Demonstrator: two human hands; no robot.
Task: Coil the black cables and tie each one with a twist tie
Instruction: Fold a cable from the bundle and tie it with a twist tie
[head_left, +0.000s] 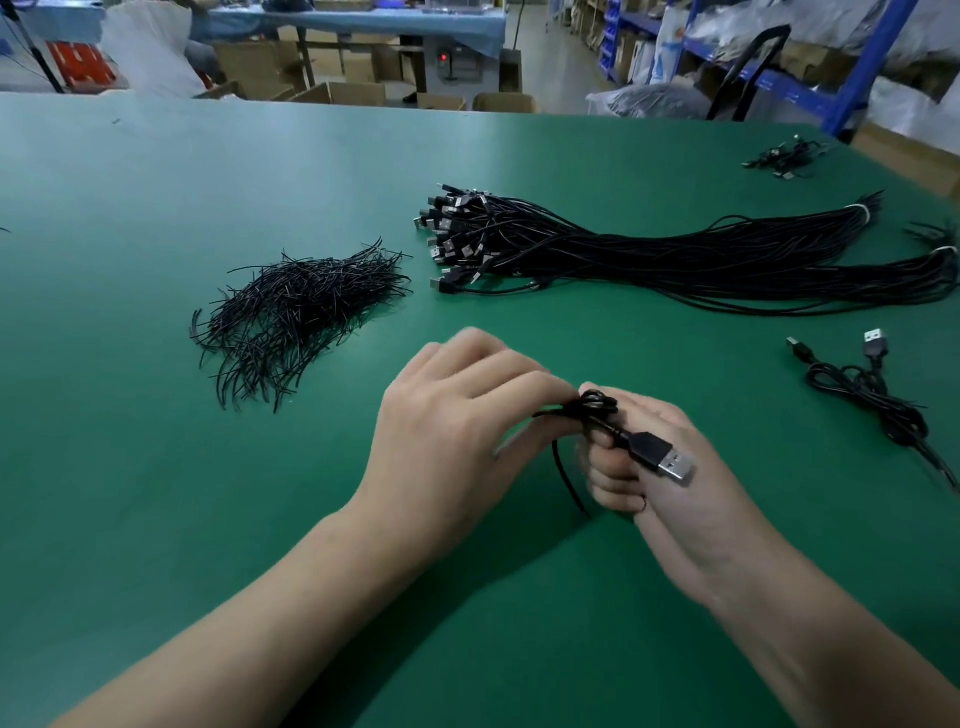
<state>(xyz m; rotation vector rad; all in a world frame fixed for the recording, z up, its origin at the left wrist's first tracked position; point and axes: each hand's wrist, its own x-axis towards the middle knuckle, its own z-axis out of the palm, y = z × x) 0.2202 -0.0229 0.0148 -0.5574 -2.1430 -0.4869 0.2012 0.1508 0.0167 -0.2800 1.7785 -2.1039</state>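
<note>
- Coiled cable (600, 410), lower centre of the frame: a small black bunch, its silver USB plug (670, 460) pointing lower right.
- Uncoiled cables (649, 254), upper right: a long bundle, plugs facing left.
- Twist ties (296, 312), centre left: a loose black heap.

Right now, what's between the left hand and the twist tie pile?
Nothing: the head view shows bare green table between the left hand and the heap of thin black twist ties.

A factory packing floor: green worktable (208, 171), cardboard boxes (343, 93), blue storage racks (810, 88), bundled cables (649, 254).
</note>
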